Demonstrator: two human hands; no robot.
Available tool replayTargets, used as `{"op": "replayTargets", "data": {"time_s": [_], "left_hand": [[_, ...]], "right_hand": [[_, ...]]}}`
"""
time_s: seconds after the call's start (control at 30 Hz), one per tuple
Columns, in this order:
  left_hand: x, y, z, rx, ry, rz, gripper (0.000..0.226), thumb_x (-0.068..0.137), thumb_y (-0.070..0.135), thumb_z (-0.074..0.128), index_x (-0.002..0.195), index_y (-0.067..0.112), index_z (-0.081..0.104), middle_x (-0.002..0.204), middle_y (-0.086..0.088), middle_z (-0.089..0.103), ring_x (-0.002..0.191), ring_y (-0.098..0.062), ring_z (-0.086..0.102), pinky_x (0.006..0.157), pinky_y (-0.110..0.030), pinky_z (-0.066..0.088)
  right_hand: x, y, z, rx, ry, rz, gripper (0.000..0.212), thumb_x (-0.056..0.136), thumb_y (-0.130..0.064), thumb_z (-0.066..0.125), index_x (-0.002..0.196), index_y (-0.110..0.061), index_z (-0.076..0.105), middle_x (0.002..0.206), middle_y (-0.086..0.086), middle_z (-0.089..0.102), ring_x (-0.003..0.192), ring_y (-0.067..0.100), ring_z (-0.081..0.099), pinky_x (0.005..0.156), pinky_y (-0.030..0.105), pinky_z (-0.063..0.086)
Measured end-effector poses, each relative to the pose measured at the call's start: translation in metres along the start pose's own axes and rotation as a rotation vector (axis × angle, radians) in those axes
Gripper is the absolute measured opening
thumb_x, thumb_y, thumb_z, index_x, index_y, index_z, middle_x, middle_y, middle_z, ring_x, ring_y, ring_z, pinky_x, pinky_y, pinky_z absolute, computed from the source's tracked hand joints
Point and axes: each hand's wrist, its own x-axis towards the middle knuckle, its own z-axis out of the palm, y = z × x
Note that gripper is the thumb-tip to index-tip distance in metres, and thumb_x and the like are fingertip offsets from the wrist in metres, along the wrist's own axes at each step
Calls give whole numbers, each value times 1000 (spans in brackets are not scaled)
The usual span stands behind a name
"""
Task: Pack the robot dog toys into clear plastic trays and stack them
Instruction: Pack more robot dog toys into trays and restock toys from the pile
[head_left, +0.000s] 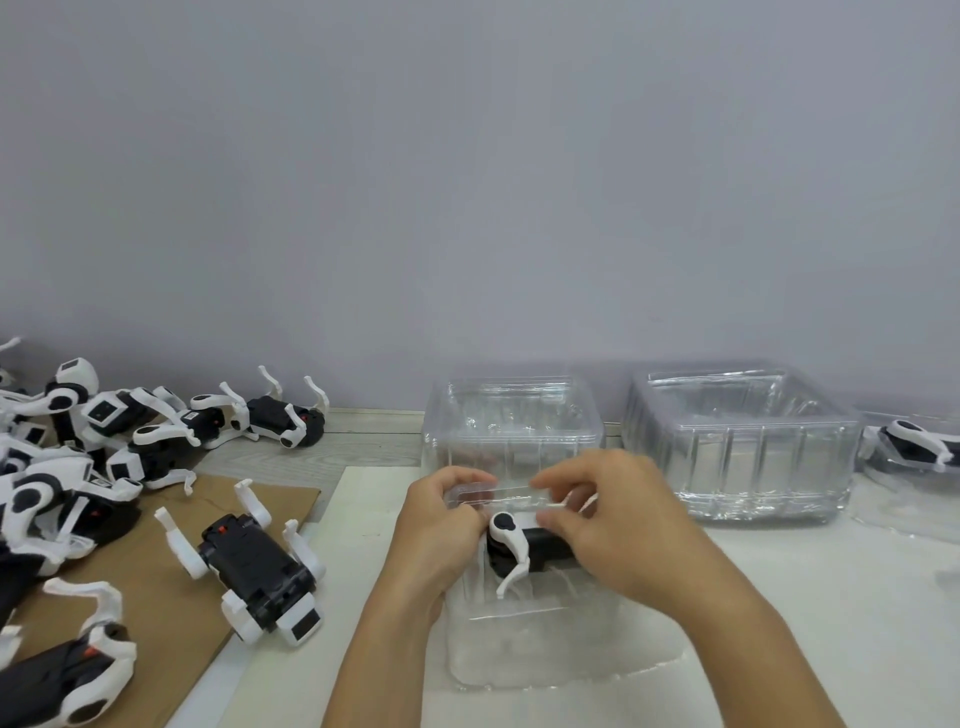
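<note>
Both hands (524, 525) pinch thin clear plastic (493, 493) over a glossy toy dog (524, 545).

The clear plastic trays (740, 441) at right centre looked glossy and ribbed. The robot dog toys (260, 566) at lower left were smooth black-and-white plastic, lying on matt brown cardboard (171, 613). The tabletop (311, 457) showed pale wood grain.

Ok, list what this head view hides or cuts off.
- Robot dog toy in the near clear tray: the left hand and right hand cover most of its body.
- Packed toy far right: cut off by the frame edge.
- Toy pile far left: cut off by the edge.
- Fingertip grip on the clear piece: blurred.
</note>
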Motion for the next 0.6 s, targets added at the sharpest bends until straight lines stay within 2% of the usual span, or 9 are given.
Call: {"op": "replayTargets", "data": {"time_s": [0.13,0.23,0.3,0.37,0.47,0.6], "left_hand": [[1,-1,0,5,0,-5,37,84,-12,60,91,22,73,99,7,72,80,8,66,59,-6,45],[1,-1,0,11,-2,-5,37,83,-13,60,91,21,73,99,5,73,79,6,67,58,-6,45],[1,-1,-1,19,-11,1,37,83,-12,61,91,22,73,99,5,73,85,4,67,60,-7,45],[0,-2,-2,33,-29,10,36,83,-11,63,93,23,72,100,7,73,86,4,68,64,-8,46],[0,-2,-5,47,-50,27,34,85,-8,66,92,25,71,96,10,73,83,4,68,70,-11,49],[-1,-2,-5,56,-55,43,31,87,-6,66,91,24,70,96,10,73,92,-2,68,80,-19,50]], "right_hand": [[-1,19,-28,-58,140,98,14,82,-35,78,95,-37,72,87,-15,61,78,-4,56,58,6,38],[-4,25,-33,-51,73,172,12,76,-40,83,81,-40,71,87,-13,63,78,-2,57,54,9,36],[-4,26,-29,-73,24,201,15,72,-37,87,77,-39,72,85,-14,63,78,-2,57,53,9,36],[-3,26,-25,-86,42,221,16,71,-32,88,76,-37,73,83,-15,63,76,-2,56,54,9,34],[0,28,-19,-28,134,251,16,71,-27,88,72,-34,74,80,-16,66,75,-4,56,58,10,36],[0,26,-10,35,252,275,18,71,-22,88,68,-33,73,71,-21,63,68,-5,57,56,10,36]]}}
